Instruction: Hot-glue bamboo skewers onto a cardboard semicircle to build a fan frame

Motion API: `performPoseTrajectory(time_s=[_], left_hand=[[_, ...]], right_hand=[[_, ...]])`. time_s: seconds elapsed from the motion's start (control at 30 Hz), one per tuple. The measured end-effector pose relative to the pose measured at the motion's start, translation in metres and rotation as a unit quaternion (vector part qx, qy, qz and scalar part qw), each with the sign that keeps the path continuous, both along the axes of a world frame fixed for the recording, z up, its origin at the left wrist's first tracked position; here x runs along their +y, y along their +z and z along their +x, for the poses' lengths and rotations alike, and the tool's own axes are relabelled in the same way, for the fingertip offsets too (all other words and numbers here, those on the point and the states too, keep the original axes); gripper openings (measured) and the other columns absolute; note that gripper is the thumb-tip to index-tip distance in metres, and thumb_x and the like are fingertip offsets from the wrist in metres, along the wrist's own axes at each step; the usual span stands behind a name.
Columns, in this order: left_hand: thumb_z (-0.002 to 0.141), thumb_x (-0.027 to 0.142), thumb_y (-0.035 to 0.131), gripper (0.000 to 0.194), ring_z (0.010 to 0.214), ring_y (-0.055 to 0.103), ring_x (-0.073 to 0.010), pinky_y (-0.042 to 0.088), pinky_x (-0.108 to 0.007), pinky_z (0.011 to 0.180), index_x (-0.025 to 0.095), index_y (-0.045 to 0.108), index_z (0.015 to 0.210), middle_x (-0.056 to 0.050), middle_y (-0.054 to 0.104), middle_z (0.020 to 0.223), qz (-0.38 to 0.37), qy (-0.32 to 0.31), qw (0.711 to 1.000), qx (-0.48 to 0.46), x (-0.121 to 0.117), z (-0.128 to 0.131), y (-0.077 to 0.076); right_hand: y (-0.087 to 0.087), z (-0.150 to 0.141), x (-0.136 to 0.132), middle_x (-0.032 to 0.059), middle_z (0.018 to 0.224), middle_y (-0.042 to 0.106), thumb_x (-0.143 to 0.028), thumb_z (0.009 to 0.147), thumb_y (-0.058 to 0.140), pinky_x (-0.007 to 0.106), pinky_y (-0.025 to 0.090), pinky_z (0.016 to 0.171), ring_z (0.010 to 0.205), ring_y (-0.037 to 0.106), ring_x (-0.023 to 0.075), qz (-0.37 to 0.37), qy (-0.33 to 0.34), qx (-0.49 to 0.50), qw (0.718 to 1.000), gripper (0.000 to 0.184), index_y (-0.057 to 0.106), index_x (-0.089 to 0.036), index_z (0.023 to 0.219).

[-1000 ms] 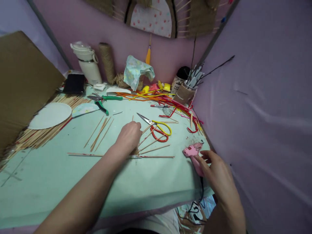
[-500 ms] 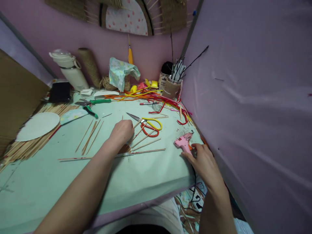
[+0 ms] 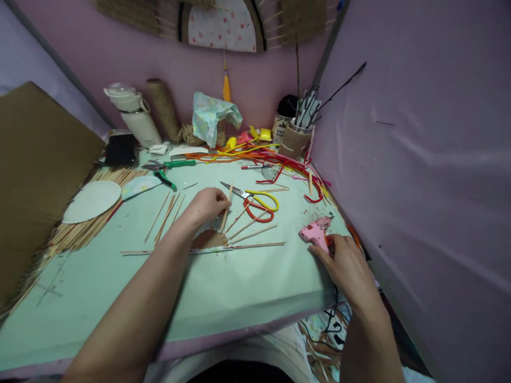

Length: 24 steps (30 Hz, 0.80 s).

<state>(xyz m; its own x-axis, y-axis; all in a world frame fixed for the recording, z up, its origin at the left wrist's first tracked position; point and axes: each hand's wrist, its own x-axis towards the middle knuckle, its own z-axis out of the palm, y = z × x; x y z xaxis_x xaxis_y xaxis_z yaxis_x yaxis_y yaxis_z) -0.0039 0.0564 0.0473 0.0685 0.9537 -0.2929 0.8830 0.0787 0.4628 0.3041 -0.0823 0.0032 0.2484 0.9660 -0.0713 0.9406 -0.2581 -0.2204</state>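
Note:
My left hand is pinched on a thin wooden stick above a brown half-round piece. More sticks fan out from that piece to the right, and a long bundle of sticks runs along its straight edge. My right hand is closed round the handle of a pink glue gun, whose nozzle points away to the upper right. Scissors with one yellow and one red handle lie just beyond the fan. Several loose sticks rest left of my left hand.
Green-handled pliers, a white oval and a pile of sticks lie left. A cardboard sheet stands there. Along the back are a white bottle, a twine roll, red and orange pipe cleaners and a pot of twigs.
My right hand has moved from beside the glue gun to closing round its handle. My left hand has lifted slightly, so the stick and the brown half-round piece show more. The view has shifted.

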Motion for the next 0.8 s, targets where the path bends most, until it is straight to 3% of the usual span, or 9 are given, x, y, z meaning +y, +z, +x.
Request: performPoseTrajectory(time_s=[0.4,0.8], left_hand=[[0.079,0.026,0.061,0.013,0.066,0.061,-0.0158,0.039,-0.026,0.060,0.018,0.071,0.075,-0.002,0.071,0.071,-0.016,-0.077,0.995,0.055,0.009,0.003,-0.002],[0.079,0.030,0.065,0.013,0.064,0.062,-0.0156,0.041,-0.025,0.058,0.019,0.071,0.074,-0.002,0.072,0.070,-0.020,-0.086,0.995,0.050,0.012,0.005,-0.013]], right_hand=[[-0.008,0.004,0.001,0.0161,0.101,0.064,-0.048,0.090,0.061,0.041,0.048,0.086,0.098,0.062,0.0333,0.020,0.014,0.001,1.000,0.040,0.063,-0.013,0.108],[-0.012,0.005,0.001,0.0158,0.101,0.064,-0.048,0.090,0.060,0.041,0.048,0.086,0.097,0.063,0.0330,0.029,0.021,-0.008,0.999,0.040,0.063,-0.012,0.108]])
